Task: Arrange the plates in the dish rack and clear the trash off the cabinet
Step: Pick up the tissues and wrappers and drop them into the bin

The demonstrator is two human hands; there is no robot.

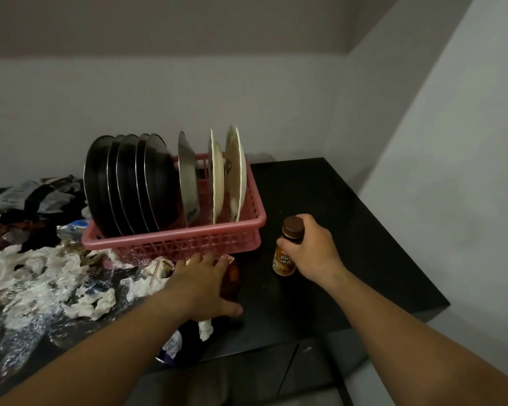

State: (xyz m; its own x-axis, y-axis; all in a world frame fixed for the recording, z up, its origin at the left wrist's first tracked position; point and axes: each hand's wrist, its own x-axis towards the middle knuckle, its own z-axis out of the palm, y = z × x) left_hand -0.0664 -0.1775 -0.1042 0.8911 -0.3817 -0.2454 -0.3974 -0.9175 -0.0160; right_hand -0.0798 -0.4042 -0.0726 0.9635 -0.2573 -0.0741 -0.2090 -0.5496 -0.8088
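A pink dish rack (188,238) stands on the black cabinet top (335,206). Several dark plates (129,183), a steel plate (188,177) and two white plates (229,177) stand upright in it. My right hand (311,247) grips a small brown bottle (288,247) with a brown cap, upright on the cabinet to the right of the rack. My left hand (203,285) lies with fingers spread over a reddish wrapper (232,276) in front of the rack. Crumpled white tissues (41,273) and clear plastic (35,317) cover the left part of the cabinet.
Dark cloths and foil wrappers (35,200) are piled at the far left behind the tissues. A blue and white packet (170,347) and a tissue scrap (206,329) lie at the front edge. Grey walls close the back and right; the cabinet's right edge (440,306) drops off.
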